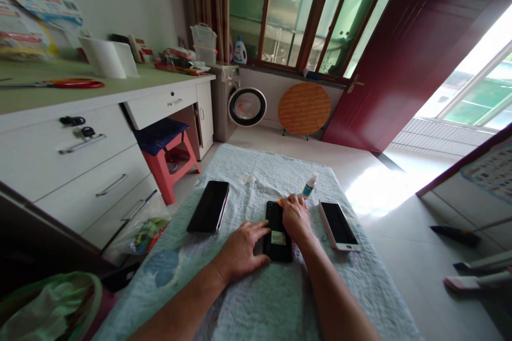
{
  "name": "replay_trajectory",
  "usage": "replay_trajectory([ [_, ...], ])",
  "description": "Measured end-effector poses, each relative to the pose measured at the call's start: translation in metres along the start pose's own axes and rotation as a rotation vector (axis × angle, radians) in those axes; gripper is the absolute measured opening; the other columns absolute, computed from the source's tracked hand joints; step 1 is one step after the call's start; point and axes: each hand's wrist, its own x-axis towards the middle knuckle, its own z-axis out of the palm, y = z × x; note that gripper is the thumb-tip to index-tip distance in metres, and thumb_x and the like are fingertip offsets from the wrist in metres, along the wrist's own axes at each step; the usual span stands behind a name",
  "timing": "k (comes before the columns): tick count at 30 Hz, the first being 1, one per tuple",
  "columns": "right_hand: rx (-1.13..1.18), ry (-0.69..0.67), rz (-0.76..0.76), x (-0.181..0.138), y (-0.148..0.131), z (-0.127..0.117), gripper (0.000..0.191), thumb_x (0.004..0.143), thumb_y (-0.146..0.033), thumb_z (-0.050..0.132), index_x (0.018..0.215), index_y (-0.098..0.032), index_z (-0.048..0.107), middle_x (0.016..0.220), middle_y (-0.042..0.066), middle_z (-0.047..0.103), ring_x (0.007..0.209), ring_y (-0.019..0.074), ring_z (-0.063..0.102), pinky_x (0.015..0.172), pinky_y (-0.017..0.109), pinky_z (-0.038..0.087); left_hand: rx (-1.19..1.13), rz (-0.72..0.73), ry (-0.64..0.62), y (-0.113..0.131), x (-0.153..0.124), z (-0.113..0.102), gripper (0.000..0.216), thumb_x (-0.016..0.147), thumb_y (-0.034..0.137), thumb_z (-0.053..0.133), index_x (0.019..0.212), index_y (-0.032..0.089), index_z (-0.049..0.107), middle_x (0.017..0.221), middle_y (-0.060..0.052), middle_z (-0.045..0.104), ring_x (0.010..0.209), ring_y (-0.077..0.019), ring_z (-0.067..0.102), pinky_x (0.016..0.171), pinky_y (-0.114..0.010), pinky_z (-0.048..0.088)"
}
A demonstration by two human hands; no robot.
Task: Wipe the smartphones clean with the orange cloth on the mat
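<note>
A black smartphone lies on the cloth-covered table, its back facing up with a pale rectangular patch on it. My left hand rests along its left edge, fingertips and thumb touching the phone and holding it in place. On the phone's upper right, my right hand presses down with bent fingers. A bit of orange cloth shows under those fingers; most of it is hidden. Just beyond the right hand stands a small spray bottle with a blue label and white top.
A dark phone lies to the left, and a white-framed phone to the right. Pale quilted cloth covers the table. Beyond are a red stool, a white desk and a washing machine with its door open.
</note>
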Motion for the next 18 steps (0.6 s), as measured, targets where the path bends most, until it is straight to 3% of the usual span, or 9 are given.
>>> replay_trajectory([
  [8,-0.062,0.015,0.059,-0.008,0.009,-0.005,0.031,0.093,-0.017,0.039,0.090,-0.016,0.070,0.092,0.011,0.060,0.090,0.0220,0.049,0.080,0.030,0.033,0.008,-0.006,-0.006,0.001,0.000,-0.001,0.065,0.066,0.031,0.075,0.128,0.020,0.060,0.143,-0.006,0.050,0.125,-0.0280,0.049,0.109,-0.039,0.037],
  [18,-0.105,-0.184,0.023,-0.019,0.004,-0.032,0.029,0.085,-0.015,0.043,0.087,-0.011,0.073,0.097,0.016,0.066,0.094,0.0232,0.058,0.079,0.029,0.038,0.001,0.024,-0.018,0.002,0.000,-0.002,0.068,0.070,0.050,0.073,0.128,0.018,0.059,0.143,-0.011,0.049,0.124,-0.0320,0.050,0.105,-0.043,0.039],
])
